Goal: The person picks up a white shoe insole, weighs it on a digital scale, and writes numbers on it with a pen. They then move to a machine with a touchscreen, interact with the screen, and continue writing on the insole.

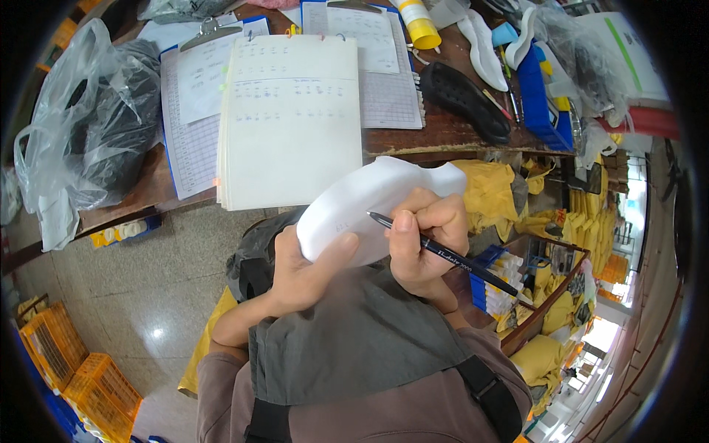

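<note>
A white shoe sole (pixel 362 188), apparently foam, is held tilted above my lap at the table's near edge. My left hand (pixel 306 269) grips its left end, thumb lying on the face turned toward me. Faint marks show on that face beside the thumb. In my right hand (pixel 428 240) is a black pen (pixel 473 268), pinched between thumb and fingers. Its tip is close to the sole's face; whether it touches I cannot tell. Just beyond the sole lies a thick stack of ring-bound paper (pixel 295 155) with handwritten rows on its upper half.
Clipboards (pixel 192 111) lie under and beside the paper. A black shoe (pixel 465 103), more white soles (pixel 484 52), a yellow-and-white bottle (pixel 419 29) and a blue bin (pixel 543 103) crowd the right. Plastic bags (pixel 111 125) fill the left. Orange crates (pixel 100 391) stand on the floor.
</note>
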`<state>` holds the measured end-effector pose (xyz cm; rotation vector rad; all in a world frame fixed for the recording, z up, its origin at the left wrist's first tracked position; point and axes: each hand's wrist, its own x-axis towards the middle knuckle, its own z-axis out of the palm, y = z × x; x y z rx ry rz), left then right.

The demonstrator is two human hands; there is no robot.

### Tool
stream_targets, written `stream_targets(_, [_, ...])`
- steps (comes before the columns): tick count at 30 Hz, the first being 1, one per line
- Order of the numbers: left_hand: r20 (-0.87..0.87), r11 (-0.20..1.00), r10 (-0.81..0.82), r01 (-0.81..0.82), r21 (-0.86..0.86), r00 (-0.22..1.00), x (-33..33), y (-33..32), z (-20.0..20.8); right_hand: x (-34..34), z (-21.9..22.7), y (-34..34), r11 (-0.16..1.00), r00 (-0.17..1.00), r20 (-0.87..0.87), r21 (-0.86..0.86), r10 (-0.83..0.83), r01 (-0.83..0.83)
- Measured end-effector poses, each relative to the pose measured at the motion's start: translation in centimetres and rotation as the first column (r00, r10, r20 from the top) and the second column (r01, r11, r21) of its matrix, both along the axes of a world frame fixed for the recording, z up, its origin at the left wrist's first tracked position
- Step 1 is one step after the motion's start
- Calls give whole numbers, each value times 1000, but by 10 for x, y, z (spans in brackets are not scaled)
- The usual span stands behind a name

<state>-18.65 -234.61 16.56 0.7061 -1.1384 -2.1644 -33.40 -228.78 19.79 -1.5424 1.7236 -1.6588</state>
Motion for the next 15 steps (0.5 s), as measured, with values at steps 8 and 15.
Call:
stream_targets(8, [11,1000,17,-17,-22,1000,2,-4,-1,2,4,-1,999,992,124,42,-6,1])
stream_targets(15, [6,998,-66,66,-2,998,3,-10,-1,-3,5,-2,1000,998,68,13,-10,9])
